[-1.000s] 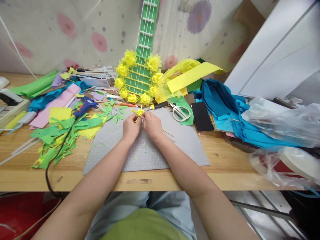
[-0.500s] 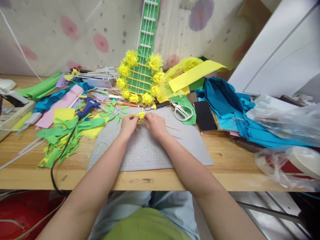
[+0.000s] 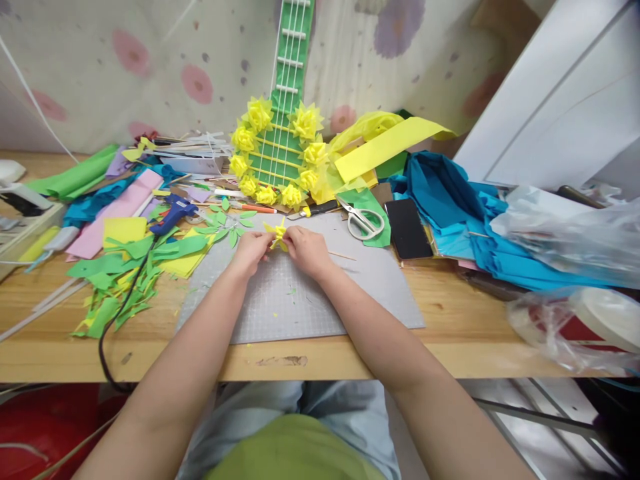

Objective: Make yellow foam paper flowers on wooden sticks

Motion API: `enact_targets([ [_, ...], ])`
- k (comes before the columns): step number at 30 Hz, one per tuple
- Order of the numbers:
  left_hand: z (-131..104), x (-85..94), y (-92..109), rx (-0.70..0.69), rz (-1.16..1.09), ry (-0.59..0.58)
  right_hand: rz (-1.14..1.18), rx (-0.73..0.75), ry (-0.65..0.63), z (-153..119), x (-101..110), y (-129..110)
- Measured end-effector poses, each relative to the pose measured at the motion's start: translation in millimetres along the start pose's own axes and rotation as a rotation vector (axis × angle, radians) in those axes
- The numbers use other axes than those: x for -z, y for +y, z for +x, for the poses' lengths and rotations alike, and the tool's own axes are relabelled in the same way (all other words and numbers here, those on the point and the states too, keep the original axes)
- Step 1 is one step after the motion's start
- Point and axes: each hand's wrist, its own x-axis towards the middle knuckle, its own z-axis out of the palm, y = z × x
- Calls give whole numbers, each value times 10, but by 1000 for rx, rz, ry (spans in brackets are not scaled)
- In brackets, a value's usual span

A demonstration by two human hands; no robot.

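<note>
Above the cutting mat [image 3: 300, 307], a yellow flower [image 3: 279, 235] is pinched by left hand [image 3: 253, 253] and right hand [image 3: 307, 251], its petals apparently shaped but partly covered. Beyond the mat, yellow blooms [image 3: 307, 121] are already mounted around a green guitar model [image 3: 280, 150]; the held one is unattached.

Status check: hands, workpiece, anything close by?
Left hand and right hand at yellow flower, over mat. Stick juts out beside right hand. Knife and scissors beyond, apart from both hands.
</note>
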Motion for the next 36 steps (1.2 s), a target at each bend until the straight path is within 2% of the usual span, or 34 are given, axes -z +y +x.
enact_targets([
  [5, -5, -57, -42, -47, 37, 31, 30, 0, 11, -7, 5, 14],
  [11, -39, -40, -21, -54, 81, -22, 59, -40, 38, 2, 27, 87],
  [13, -27, 7, -11, -152, 179, -7, 92, -31, 37, 8, 44, 130],
  [16, 3, 82, 6, -437, 323, 43, 173, -26, 27, 15, 80, 195],
  [18, 15, 115, 15, -594, 410, -2, 229, -18, 22, 17, 102, 227],
  [20, 15, 132, 22, -668, 487, -48, 276, 2, 21, 17, 115, 244],
  [24, -6, 145, 35, -698, 542, -37, 332, 23, 17, 14, 101, 244],
  [30, -36, 155, 63, -673, 635, -134, 322, 68, -7, -3, 68, 246],
  [36, -37, 156, 56, -686, 727, -172, 281, 115, 12, -26, 83, 261],
])
